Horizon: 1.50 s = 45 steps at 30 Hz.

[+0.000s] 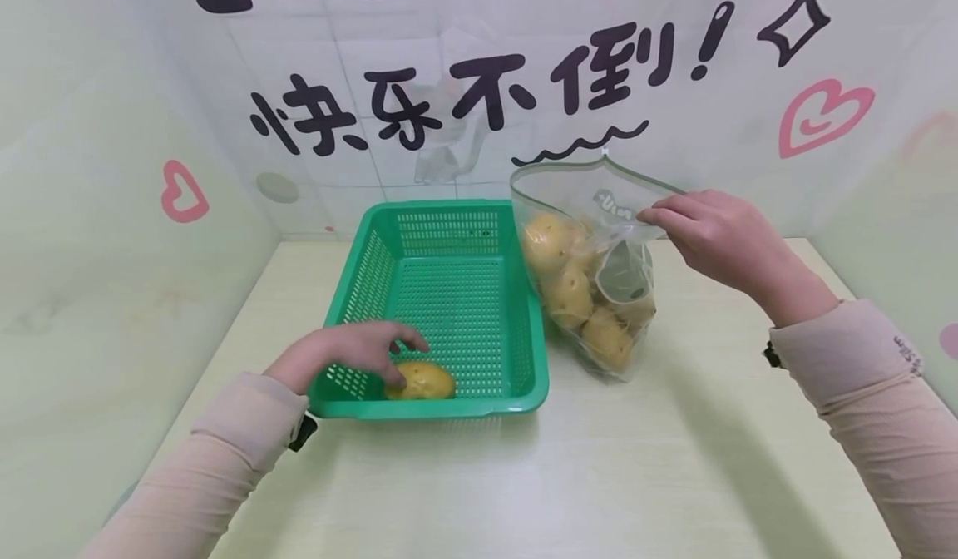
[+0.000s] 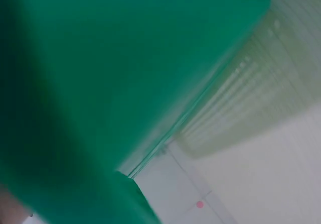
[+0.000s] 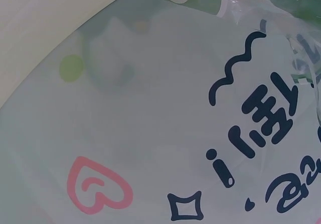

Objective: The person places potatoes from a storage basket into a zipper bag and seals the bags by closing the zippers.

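A single yellow potato (image 1: 428, 381) lies in the near left corner of a green plastic basket (image 1: 434, 410). Over it, my left hand (image 1: 358, 345) reaches in across the basket's left rim. Its fingers are spread and loosely bent, with the thumb side at the potato and the fingertips off it. My right hand (image 1: 722, 239) pinches the upper right edge of a clear zip bag (image 1: 627, 273), whose mouth gapes. Several potatoes (image 1: 566, 295) fill the bag, which hangs against the basket's right side. The basket's wall (image 2: 140, 58) hides most of the left hand in the left wrist view.
Basket and bag are on a pale wooden table (image 1: 614, 467). Behind stands a white printed backdrop (image 1: 419, 35) with black characters, and pale green side panels flank the table. Part of the bag (image 3: 251, 13) shows at the top of the right wrist view.
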{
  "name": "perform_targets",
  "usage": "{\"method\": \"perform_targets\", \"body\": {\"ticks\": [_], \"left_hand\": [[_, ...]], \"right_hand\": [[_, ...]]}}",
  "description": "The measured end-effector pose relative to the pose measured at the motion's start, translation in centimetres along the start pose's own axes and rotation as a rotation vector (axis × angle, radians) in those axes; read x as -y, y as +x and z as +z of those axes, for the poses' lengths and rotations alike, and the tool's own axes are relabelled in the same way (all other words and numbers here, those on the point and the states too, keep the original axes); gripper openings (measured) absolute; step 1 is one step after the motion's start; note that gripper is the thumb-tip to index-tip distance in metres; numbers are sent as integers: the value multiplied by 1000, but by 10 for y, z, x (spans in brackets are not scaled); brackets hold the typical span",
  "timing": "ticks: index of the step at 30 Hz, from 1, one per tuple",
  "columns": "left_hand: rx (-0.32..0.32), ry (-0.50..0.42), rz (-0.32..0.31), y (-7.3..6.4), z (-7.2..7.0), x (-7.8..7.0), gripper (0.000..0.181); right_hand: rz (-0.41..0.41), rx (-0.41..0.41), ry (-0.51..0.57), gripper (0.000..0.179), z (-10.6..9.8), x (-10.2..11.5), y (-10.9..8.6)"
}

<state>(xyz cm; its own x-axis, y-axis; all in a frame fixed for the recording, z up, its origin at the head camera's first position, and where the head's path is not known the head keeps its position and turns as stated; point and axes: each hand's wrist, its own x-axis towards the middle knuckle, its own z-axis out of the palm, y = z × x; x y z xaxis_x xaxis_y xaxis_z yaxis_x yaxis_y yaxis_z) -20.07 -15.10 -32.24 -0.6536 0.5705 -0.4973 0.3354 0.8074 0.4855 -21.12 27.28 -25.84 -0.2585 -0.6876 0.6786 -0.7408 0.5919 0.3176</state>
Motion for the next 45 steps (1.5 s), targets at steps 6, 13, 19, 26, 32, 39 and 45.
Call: {"method": "perform_targets", "body": {"ticks": [6,13,19,26,32,39,45], "left_hand": [[11,-3,8,3,3,0,57],[34,-39,20,6,6,1,59],[40,-46,19,7,9,2,59],[56,-42,33,7,10,3,58],[43,-32,25,8,12,5,56],[6,-32,5,9,14,9,54],[-15,-28,24,9,15,11,54]], "right_hand": [[1,-3,0,31,0,0,0],[-1,-2,-4,31,0,1,0],[-7,0,-5,31,1,2,0],[0,2,1,31,1,2,1],[3,7,0,31,2,2,0],[-3,7,-1,30,2,1,0],[-4,8,-4,30,2,1,0]]}}
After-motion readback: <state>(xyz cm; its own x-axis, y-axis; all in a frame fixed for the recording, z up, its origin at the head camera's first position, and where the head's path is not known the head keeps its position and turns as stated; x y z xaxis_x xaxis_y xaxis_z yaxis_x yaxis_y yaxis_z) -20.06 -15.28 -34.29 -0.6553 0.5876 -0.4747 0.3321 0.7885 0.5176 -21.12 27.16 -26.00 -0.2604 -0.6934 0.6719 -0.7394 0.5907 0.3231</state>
